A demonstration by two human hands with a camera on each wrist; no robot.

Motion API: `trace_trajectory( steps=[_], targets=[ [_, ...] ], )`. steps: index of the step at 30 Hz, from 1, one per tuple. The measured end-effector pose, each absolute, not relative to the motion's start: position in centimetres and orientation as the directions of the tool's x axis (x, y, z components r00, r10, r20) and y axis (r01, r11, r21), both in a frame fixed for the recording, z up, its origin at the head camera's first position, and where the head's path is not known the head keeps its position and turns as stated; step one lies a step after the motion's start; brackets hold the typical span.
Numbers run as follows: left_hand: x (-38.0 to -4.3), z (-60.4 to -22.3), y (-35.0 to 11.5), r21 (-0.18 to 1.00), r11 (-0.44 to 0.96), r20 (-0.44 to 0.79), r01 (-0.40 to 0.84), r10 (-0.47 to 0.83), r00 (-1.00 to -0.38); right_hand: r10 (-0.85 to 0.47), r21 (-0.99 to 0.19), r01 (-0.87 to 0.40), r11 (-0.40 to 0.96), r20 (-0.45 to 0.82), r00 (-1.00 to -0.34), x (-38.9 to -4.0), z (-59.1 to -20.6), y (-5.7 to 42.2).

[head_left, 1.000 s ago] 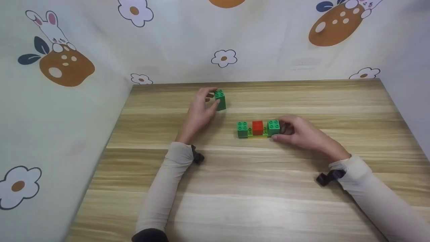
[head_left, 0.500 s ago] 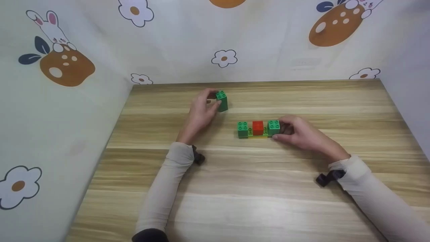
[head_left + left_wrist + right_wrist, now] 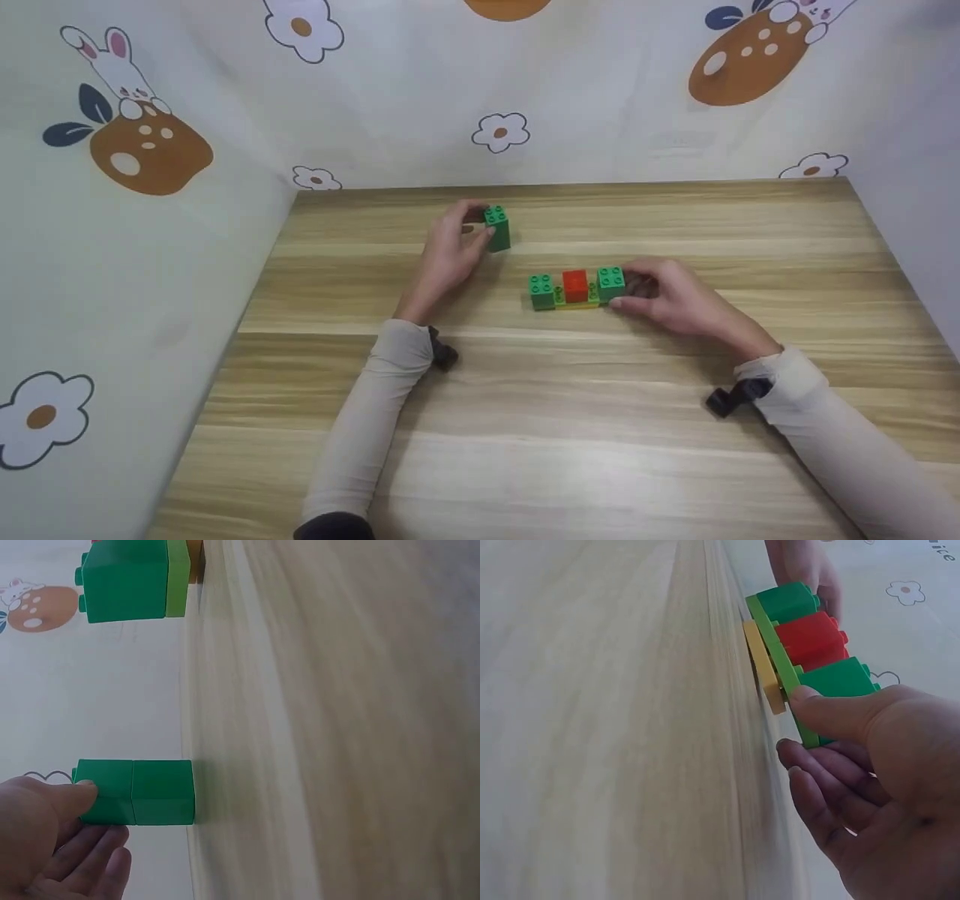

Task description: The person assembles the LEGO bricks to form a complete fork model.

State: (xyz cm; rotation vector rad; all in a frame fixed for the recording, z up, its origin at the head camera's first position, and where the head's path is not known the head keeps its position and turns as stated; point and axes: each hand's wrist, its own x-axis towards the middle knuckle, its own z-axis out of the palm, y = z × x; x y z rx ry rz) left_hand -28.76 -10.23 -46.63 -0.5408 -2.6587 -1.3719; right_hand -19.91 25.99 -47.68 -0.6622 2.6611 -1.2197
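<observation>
My left hand (image 3: 452, 244) pinches a stack of two green building bricks (image 3: 498, 229), thumb near the top. In the left wrist view, the stack (image 3: 163, 793) stands upright, its lower end at the tabletop. My right hand (image 3: 679, 296) grips the right end of a toy-brick assembly. A long light-green plate (image 3: 780, 660) forms its base, with a shorter yellow plate (image 3: 763, 666) underneath. On top are a left green brick (image 3: 541, 291), a red brick (image 3: 575, 286) in the middle and a right green brick (image 3: 611, 283). The stack stands apart, behind and left of the assembly.
Both hands work over a wood-grain table (image 3: 525, 420). A pale patterned wall covering (image 3: 420, 97) rises along its back edge, and another wall (image 3: 112, 285) borders the left side. A black wrist camera (image 3: 442, 352) sits on the left sleeve, another camera (image 3: 731, 397) on the right.
My left hand has shifted the green stack slightly right and nearer to me, and the stack has turned a little. The right hand and the assembly stay almost still.
</observation>
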Motion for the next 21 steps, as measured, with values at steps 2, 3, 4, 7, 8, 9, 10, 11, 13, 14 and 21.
trace_trajectory(
  steps=[2,3,4,7,8,9,10,11,13,14,21],
  targets=[
    [-28.7,-46.6,-10.1,0.77,0.532,0.242,0.353,0.268,-0.932,-0.439,-0.751,-0.33,0.572,0.059,-0.897,-19.9,-47.6,26.1],
    [-28.6,-46.5,-10.1,0.771,0.532,0.239,0.351,0.27,-0.933,-0.434,-0.75,-0.331,0.572,0.065,-0.898,-19.9,-47.6,26.1],
    [-28.6,-46.5,-10.0,0.771,0.532,0.235,0.349,0.272,-0.933,-0.429,-0.749,-0.334,0.572,0.074,-0.9,-19.9,-47.5,26.1],
    [-28.4,-46.4,-9.9,0.773,0.531,0.226,0.346,0.279,-0.933,-0.41,-0.747,-0.342,0.569,0.103,-0.906,-19.9,-47.4,26.3],
    [-28.4,-46.3,-9.9,0.773,0.53,0.227,0.348,0.282,-0.932,-0.403,-0.75,-0.344,0.564,0.114,-0.908,-19.9,-47.3,26.3],
    [-28.4,-46.3,-9.8,0.774,0.527,0.228,0.35,0.285,-0.931,-0.396,-0.756,-0.343,0.557,0.121,-0.91,-19.9,-47.3,26.3],
    [-28.4,-46.3,-9.8,0.774,0.526,0.229,0.353,0.288,-0.93,-0.388,-0.762,-0.34,0.551,0.127,-0.913,-19.9,-47.2,26.4],
    [-28.3,-46.2,-9.7,0.775,0.523,0.229,0.356,0.292,-0.929,-0.378,-0.769,-0.336,0.543,0.134,-0.916,-19.9,-47.1,26.4],
    [-28.3,-46.2,-9.6,0.775,0.52,0.228,0.359,0.3,-0.926,-0.357,-0.783,-0.324,0.531,0.14,-0.924,-19.9,-46.9,26.5],
    [-28.3,-46.2,-9.6,0.777,0.515,0.229,0.363,0.306,-0.924,-0.345,-0.787,-0.318,0.529,0.142,-0.928,-19.9,-46.8,26.5],
    [-27.8,-46.1,-8.9,0.8,0.465,0.226,0.38,0.353,-0.908,-0.279,-0.813,-0.267,0.517,0.135,-0.951,-19.8,-46.0,26.8]
  ],
)
